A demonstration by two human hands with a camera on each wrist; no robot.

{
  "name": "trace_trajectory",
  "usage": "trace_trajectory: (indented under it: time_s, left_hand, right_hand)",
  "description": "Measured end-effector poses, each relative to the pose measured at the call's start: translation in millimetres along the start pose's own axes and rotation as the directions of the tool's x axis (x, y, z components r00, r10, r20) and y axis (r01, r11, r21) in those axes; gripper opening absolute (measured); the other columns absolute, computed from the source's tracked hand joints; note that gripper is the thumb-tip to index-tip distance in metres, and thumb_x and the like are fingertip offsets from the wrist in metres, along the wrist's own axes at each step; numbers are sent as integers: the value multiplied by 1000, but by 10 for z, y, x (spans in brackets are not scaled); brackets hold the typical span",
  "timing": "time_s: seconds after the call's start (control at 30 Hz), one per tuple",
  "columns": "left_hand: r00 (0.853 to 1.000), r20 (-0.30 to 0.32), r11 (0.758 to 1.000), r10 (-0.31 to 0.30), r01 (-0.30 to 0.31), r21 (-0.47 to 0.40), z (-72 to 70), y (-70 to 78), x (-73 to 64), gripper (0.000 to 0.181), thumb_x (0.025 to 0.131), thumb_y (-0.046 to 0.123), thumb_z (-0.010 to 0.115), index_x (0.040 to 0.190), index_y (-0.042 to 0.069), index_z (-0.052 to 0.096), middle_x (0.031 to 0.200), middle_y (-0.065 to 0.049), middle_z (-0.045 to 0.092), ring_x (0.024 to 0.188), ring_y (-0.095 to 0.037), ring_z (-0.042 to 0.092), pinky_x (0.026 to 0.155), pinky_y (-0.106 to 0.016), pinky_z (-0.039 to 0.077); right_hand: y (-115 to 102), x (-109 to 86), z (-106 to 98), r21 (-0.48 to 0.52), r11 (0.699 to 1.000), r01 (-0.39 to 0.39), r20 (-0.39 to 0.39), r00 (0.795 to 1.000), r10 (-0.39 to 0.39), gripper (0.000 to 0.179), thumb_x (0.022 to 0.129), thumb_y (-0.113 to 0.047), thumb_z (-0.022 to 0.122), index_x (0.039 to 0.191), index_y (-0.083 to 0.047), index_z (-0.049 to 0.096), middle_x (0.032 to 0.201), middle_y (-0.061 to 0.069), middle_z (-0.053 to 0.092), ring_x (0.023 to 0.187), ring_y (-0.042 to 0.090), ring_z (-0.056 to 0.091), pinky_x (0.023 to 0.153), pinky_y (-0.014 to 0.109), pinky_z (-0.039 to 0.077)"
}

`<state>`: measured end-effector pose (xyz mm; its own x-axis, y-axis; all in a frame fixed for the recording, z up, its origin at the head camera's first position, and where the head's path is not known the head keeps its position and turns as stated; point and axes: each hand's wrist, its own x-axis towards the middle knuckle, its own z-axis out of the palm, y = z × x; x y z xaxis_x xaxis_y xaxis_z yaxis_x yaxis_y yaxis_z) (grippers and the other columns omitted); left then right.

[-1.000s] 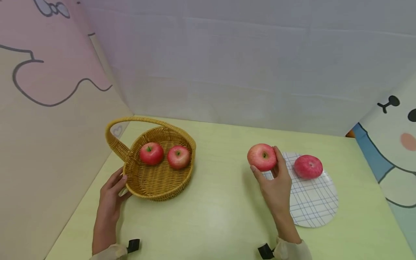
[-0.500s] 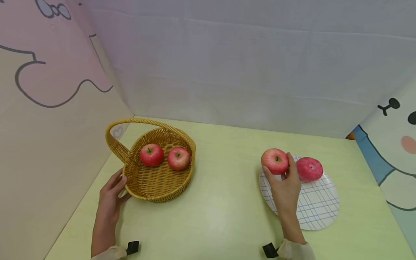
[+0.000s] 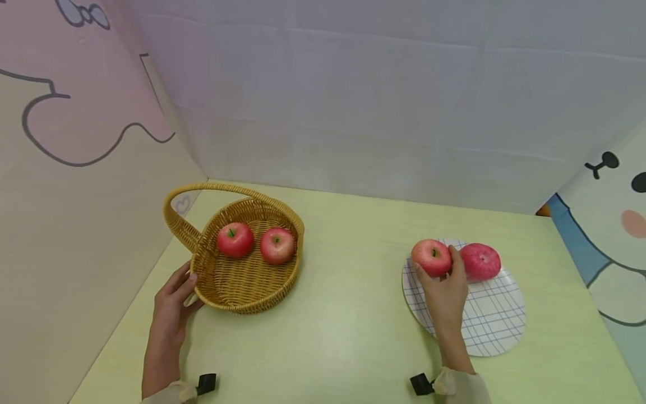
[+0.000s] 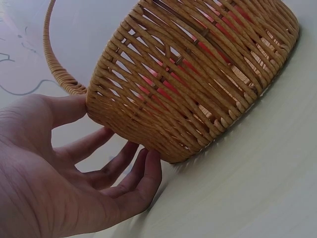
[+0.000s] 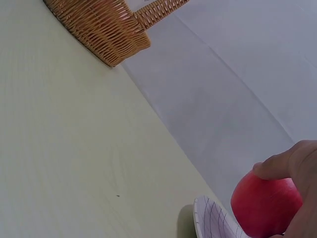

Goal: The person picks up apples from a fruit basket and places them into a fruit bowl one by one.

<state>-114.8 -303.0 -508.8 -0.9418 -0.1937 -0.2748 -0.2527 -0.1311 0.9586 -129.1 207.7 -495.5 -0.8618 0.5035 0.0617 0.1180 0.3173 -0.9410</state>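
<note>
Pinching an apple (image 3: pixel 430 258) by the sides at the left of the plate (image 3: pixel 492 322) is the right hand (image 3: pixel 446 293). It is probably hard, smooth and easy to bruise, so hug its fat middle. The left hand (image 3: pixel 172 300) grips the basket (image 3: pixel 247 307).

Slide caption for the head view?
Left grip holds a wicker basket with two apples inside; right grip holds an apple at a checked plate bearing another fruit.
</note>
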Motion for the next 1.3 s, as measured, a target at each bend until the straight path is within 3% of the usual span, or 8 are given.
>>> trace_trajectory:
  time_s: [0.47,1.3]
  left_hand:
    - [1000,-3,1000,-16,16,-8,-9,-26,-20,63,108,32,56,165,16,33,132,21,55,116,4,60,83,-22,57]
    - [1000,8,999,26,-26,-23,21,33,-25,62,108,29,57,164,12,35,126,23,61,111,4,63,82,-23,58]
  right_hand:
    - [103,28,-10,-67,996,-66,34,997,68,92,93,-21,80,166,-11,25,168,15,34,150,36,40,119,57,40]
    - [104,60,29,-148,989,25,37,999,-20,95,89,-14,81,165,-9,24,165,18,36,149,39,36,113,64,43]
